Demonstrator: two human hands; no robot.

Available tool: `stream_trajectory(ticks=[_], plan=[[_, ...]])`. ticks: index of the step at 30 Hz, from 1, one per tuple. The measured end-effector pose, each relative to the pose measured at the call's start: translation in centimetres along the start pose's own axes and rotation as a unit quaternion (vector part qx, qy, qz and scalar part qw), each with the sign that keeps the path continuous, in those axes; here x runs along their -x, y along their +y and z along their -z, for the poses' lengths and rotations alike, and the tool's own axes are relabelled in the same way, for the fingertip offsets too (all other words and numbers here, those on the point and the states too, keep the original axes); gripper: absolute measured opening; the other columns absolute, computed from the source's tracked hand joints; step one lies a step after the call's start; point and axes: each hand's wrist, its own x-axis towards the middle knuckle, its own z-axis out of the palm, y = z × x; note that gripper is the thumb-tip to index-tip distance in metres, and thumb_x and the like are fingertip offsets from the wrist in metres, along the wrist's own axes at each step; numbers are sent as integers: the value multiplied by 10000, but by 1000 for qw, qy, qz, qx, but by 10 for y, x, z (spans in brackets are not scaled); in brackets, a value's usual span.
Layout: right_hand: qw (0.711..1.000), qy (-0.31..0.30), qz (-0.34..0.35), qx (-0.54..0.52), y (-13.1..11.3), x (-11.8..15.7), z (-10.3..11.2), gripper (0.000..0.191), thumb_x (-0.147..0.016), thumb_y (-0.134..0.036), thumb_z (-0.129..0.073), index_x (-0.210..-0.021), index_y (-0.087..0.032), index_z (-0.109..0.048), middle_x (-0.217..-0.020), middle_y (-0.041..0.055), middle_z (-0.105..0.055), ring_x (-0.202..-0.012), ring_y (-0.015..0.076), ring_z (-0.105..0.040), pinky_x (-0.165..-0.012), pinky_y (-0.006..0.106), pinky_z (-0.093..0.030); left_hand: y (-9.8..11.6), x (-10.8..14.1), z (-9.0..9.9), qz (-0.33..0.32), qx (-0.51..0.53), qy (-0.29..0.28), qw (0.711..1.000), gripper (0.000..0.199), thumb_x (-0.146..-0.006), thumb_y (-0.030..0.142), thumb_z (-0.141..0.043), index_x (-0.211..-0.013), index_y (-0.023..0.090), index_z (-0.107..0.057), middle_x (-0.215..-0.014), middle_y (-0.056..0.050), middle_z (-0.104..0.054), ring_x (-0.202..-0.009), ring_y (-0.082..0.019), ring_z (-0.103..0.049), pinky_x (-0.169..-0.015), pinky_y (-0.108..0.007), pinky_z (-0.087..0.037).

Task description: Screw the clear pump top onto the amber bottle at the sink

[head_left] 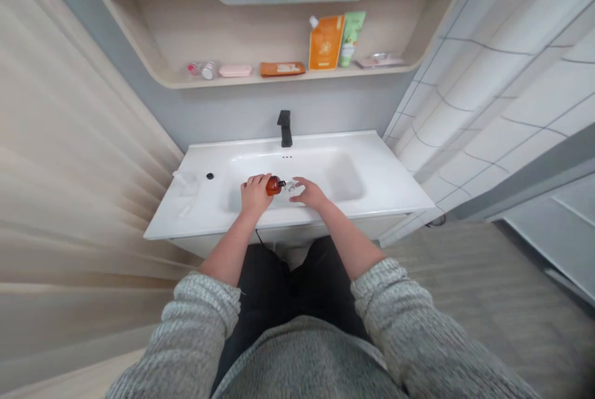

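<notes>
Grasping a glossy amber bottle (274, 186), the left hand (255, 192) holds it sideways over the basin (344, 176), black neck (282, 184) toward three o'clock. There the right hand (310, 192) curls its fingers around a clear piece (290, 186); whether they grip it, I cannot tell. At one o'clock, an orange pouch (326, 43) bears print too blurred to read.

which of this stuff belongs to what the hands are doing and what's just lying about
Belongs:
- amber bottle, held in the left hand
- small clear piece by the right hand; whether it is gripped is unclear

Lying about on the shelf:
- orange pouch
- green tube
- orange packet
- pink box
</notes>
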Motion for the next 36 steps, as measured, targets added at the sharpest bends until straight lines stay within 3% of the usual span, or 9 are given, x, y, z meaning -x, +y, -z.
stream_trajectory(ticks=[9, 36], plan=[[1000, 1, 6, 2, 5, -2, -2, 865, -629, -301, -1050, -1425, -278, -711, -1215, 41, -809, -1127, 277, -762, -1134, 457, -563, 1, 1, 3, -1, -6, -7, 1000, 673, -913, 292, -728, -1574, 297, -600, -1546, -128, -688, -1426, -372, -568, -1118, -521, -460], [1000, -1, 7, 5, 0, 0, 1, 812, -622, -323, -1047, -1360, -275, -713, -1184, 32, -806, -1101, 271, -759, -1088, 435, -568, 5, 3, 8, 10, -2, -12, 1000, 668, -914, 259, -696, -1573, 312, -604, -1565, -118, -675, -1467, -373, -541, -1153, -539, -438]])
